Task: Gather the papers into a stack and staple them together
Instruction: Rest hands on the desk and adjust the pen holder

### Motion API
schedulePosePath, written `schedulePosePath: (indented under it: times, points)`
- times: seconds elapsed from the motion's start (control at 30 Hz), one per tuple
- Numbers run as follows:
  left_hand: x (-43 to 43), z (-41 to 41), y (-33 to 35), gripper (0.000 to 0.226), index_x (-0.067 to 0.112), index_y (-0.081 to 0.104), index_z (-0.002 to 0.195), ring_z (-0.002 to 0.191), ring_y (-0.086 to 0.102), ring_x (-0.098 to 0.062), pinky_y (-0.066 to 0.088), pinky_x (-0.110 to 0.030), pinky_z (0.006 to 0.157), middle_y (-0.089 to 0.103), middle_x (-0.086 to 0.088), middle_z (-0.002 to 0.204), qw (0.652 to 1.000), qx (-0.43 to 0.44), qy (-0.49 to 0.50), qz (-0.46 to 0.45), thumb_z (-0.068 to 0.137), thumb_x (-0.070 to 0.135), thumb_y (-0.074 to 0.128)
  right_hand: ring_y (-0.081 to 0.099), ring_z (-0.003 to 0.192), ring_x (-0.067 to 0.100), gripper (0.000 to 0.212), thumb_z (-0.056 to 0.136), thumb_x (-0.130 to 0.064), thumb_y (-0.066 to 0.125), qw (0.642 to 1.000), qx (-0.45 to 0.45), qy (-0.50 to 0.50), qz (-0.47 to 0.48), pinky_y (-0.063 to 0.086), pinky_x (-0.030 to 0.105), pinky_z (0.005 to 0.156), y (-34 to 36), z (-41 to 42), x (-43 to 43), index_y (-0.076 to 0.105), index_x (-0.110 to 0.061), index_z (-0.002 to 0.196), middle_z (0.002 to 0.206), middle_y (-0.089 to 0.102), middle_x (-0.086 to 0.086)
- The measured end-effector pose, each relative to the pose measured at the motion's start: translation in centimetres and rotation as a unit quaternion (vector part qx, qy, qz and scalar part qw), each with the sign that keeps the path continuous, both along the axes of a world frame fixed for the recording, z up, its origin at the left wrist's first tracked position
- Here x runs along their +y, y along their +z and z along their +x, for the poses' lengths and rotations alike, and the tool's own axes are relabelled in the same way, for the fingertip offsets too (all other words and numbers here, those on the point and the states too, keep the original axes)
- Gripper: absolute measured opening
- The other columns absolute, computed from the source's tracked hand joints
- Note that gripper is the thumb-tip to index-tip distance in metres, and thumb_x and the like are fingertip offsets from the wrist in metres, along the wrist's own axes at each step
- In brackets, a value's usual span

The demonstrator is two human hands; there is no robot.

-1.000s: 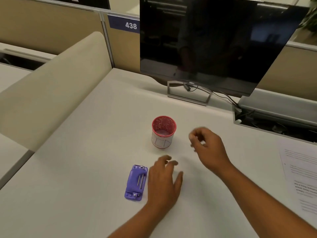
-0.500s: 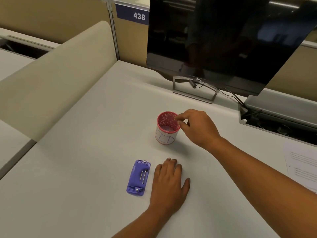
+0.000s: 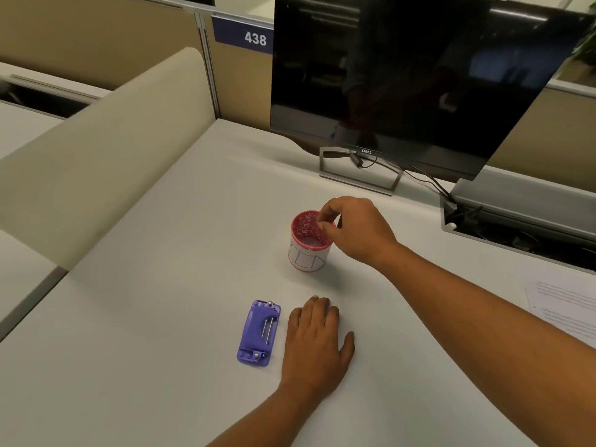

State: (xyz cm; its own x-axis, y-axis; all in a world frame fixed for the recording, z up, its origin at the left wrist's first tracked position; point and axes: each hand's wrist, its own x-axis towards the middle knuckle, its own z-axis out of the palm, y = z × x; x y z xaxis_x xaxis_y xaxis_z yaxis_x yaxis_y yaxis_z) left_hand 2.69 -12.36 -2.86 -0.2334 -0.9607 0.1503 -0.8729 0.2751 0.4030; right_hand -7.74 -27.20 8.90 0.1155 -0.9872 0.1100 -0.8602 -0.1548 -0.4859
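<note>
One head-worn wide-angle view looks forward and down, close over the desk (image 3: 161, 285), toward the monitor (image 3: 419, 75).

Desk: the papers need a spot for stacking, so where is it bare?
The desk is bare left of the purple stapler up to the beige divider, and along the near edge. Crowded: the red cup under the right hand, left hand beside the stapler, paper far right.

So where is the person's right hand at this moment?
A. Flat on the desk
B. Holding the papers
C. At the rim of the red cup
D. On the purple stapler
C: the right hand has its fingers pinched over the red cup.
</note>
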Motion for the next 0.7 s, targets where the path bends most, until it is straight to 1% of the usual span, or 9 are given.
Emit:
schedulePosePath:
  times: [0.1, 0.2, 0.23, 0.3, 0.37, 0.43, 0.47, 0.57, 0.7]
  points:
    - [0.0, 0.0, 0.0, 0.043, 0.018, 0.061, 0.113, 0.122, 0.056, -0.027, 0.045, -0.043, 0.102, 0.063, -0.004, 0.125, 1.000, 0.002, -0.001, -0.001, 0.088, 0.051, 0.050, 0.059, 0.077, 0.011, 0.006, 0.085, -0.027, 0.072, 1.000, 0.013, 0.006, 0.015, 0.050, 0.024, 0.063, 0.2, 0.1, -0.2, 0.070, -0.030, 0.089, 0.090, 0.067, -0.008]
    - [0.0, 0.1, 0.0, 0.042, 0.018, 0.061, 0.112, 0.121, 0.057, -0.027, 0.045, -0.043, 0.102, 0.064, -0.004, 0.124, 1.000, -0.003, -0.001, -0.005, 0.088, 0.051, 0.051, 0.058, 0.077, 0.011, 0.007, 0.083, -0.029, 0.073, 1.000, 0.020, 0.004, 0.014, 0.046, 0.021, 0.059, -0.1, -0.1, -0.4, 0.067, -0.032, 0.083, 0.090, 0.067, -0.008]
    - [0.0, 0.1, -0.1, 0.042, 0.018, 0.061, 0.112, 0.121, 0.057, -0.027, 0.045, -0.043, 0.102, 0.064, -0.004, 0.124, 1.000, -0.005, 0.000, -0.006, 0.087, 0.051, 0.052, 0.058, 0.079, 0.011, 0.004, 0.085, -0.029, 0.072, 1.000, 0.019, 0.004, 0.013, 0.045, 0.022, 0.061, -0.3, -0.1, -0.4, 0.070, -0.031, 0.087, 0.094, 0.069, -0.006]
    - [0.0, 0.1, -0.1, 0.042, 0.018, 0.062, 0.111, 0.121, 0.058, -0.027, 0.045, -0.043, 0.102, 0.064, -0.004, 0.124, 1.000, -0.007, 0.002, -0.009, 0.087, 0.051, 0.053, 0.056, 0.084, 0.011, 0.017, 0.088, -0.025, 0.069, 1.000, 0.015, 0.007, 0.017, 0.048, 0.026, 0.070, -0.4, -0.2, -0.4, 0.074, -0.027, 0.104, 0.105, 0.070, -0.004]
    - [0.0, 0.1, -0.1, 0.043, 0.018, 0.062, 0.112, 0.122, 0.056, -0.027, 0.044, -0.043, 0.103, 0.064, -0.004, 0.125, 1.000, -0.006, 0.001, -0.009, 0.088, 0.051, 0.052, 0.055, 0.085, 0.009, 0.024, 0.090, -0.024, 0.067, 1.000, 0.008, 0.005, 0.018, 0.050, 0.028, 0.075, -0.2, -0.5, -0.2, 0.072, -0.025, 0.113, 0.107, 0.070, -0.006]
    - [-0.1, 0.2, -0.2, 0.043, 0.017, 0.061, 0.114, 0.124, 0.055, -0.027, 0.044, -0.044, 0.103, 0.063, -0.005, 0.126, 1.000, -0.005, 0.000, -0.008, 0.088, 0.051, 0.050, 0.056, 0.077, 0.005, 0.021, 0.089, -0.025, 0.068, 1.000, -0.007, -0.007, 0.010, 0.051, 0.026, 0.074, 0.1, -1.1, 0.4, 0.073, -0.026, 0.110, 0.098, 0.069, -0.009]
    - [-0.1, 0.2, -0.3, 0.044, 0.017, 0.061, 0.114, 0.124, 0.054, -0.027, 0.044, -0.044, 0.103, 0.063, -0.005, 0.126, 1.000, -0.005, -0.001, -0.007, 0.089, 0.051, 0.050, 0.056, 0.073, 0.004, 0.018, 0.089, -0.025, 0.068, 1.000, -0.014, -0.016, 0.007, 0.050, 0.023, 0.070, 0.2, -1.7, 1.0, 0.073, -0.027, 0.106, 0.093, 0.067, -0.011]
    - [-0.3, 0.1, -0.3, 0.045, 0.017, 0.061, 0.116, 0.126, 0.053, -0.028, 0.043, -0.044, 0.104, 0.062, -0.006, 0.128, 1.000, -0.004, 0.000, -0.005, 0.089, 0.051, 0.049, 0.058, 0.070, 0.002, 0.010, 0.088, -0.025, 0.069, 0.998, -0.026, -0.056, 0.012, 0.046, 0.016, 0.062, -0.4, -4.0, 3.7, 0.073, -0.028, 0.097, 0.085, 0.065, -0.014]
    - [-0.4, 0.1, -0.6, 0.045, 0.017, 0.059, 0.116, 0.126, 0.052, -0.028, 0.042, -0.045, 0.104, 0.061, -0.007, 0.129, 1.000, -0.008, 0.004, -0.009, 0.089, 0.051, 0.049, 0.063, 0.074, 0.007, 0.009, 0.088, -0.027, 0.067, 0.990, 0.032, -0.090, 0.105, 0.054, 0.025, 0.070, -3.0, -6.9, 8.9, 0.074, -0.029, 0.094, 0.089, 0.072, -0.010]
